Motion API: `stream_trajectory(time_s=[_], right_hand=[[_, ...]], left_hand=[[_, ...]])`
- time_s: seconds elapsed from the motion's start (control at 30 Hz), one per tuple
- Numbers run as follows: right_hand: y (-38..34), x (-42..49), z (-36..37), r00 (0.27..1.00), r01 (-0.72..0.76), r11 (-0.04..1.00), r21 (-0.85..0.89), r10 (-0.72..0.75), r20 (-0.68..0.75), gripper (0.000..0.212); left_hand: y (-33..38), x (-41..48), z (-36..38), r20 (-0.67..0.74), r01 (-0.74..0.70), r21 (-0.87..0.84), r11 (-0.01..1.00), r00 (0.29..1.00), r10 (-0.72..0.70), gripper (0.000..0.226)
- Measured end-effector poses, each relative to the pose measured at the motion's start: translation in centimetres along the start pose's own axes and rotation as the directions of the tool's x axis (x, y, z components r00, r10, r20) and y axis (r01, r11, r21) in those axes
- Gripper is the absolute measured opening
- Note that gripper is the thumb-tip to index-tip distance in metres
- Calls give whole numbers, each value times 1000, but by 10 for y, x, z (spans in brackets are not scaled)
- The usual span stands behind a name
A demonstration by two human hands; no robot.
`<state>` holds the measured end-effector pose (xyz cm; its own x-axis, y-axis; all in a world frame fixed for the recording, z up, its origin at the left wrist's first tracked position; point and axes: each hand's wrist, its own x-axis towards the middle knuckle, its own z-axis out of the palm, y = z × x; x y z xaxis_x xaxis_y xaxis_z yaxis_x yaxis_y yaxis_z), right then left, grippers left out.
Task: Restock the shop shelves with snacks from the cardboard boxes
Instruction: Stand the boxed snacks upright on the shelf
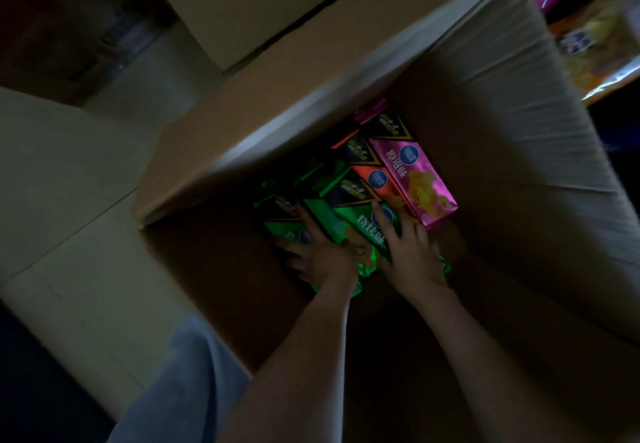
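Head camera looks straight down into a big open cardboard box, and both bare forearms come up from the bottom of the frame and reach deep inside. It is dim in there.

The left hand, centre frame, lies palm down with its fingers spread wide and fairly straight across the green packs. It is pressing on them and not closed round anything.

The right hand sits just beside it, back of the hand up, its index finger stretched straight along another green pack. Its other fingers drop out of sight by the pack's end, so I cannot tell whether it has a grip or only rests there.

The snacks lie in a row at the bottom of the box, against its upper-left wall. The green ones are nearest the hands, then an orange pack, then a pink pack on the right. Each carries a round blue badge and a black triangular panel with pale lettering, too blurred to read. The pink pack shows large white Chinese characters and a picture of yellow crisps.

A second box stands at the top of the frame. Shiny pink and orange bags sit in the upper right. Pale floor tiles fill the left.
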<state>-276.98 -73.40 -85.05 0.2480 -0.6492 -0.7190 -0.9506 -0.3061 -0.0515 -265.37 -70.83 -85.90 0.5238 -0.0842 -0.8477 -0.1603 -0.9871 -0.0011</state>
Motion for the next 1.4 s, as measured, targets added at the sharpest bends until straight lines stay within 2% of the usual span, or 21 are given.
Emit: stream_trajectory(time_s=[0.1, 0.2, 0.33, 0.53, 0.67, 0.83, 0.93, 1.03, 1.13, 1.23, 1.4], right_hand=[[9, -9, -9, 997, -76, 996, 37, 77, -23, 101], [13, -23, -28, 986, -160, 983, 95, 163, -24, 100], [-1, -62, -72, 981, -188, 972, 141, 194, -30, 100], [-37, -168, -178, 962, -224, 946, 233, 253, -101, 93], [-55, -241, -264, 940, -186, 932, 312, 261, -220, 91], [-77, -329, -365, 895, -77, 927, 366, 226, -384, 91], [-86, -382, -418, 850, 12, 914, 406, 204, -485, 94], [-91, -429, -463, 787, 121, 904, 410, 165, -595, 98], [-94, -468, -503, 680, 208, 888, 411, 170, -713, 99], [-97, -495, -542, 538, 318, 858, 403, 187, -822, 99], [-88, -519, -603, 322, 407, 823, 396, 276, -906, 100]], left_hand=[[-2, -4, 2, -57, -14, 6, 1000, 998, 14, 100], [-1, -18, -5, -37, -27, 10, 1000, 999, 28, 104], [13, -71, -36, -38, -154, -21, 988, 988, 153, 100], [23, -189, -138, 8, -308, -117, 944, 950, 311, 92], [18, -276, -218, 28, -424, -93, 901, 903, 428, 87], [6, -385, -314, -78, -652, -53, 756, 758, 648, 80], [6, -445, -372, -131, -728, -73, 681, 684, 717, 81], [13, -496, -419, -234, -819, -41, 573, 565, 791, 78], [23, -543, -456, -303, -884, -15, 467, 449, 841, 78], [39, -588, -486, -362, -944, -10, 331, 312, 879, 80], [81, -649, -524, -380, -990, -9, 138, 131, 916, 80]])
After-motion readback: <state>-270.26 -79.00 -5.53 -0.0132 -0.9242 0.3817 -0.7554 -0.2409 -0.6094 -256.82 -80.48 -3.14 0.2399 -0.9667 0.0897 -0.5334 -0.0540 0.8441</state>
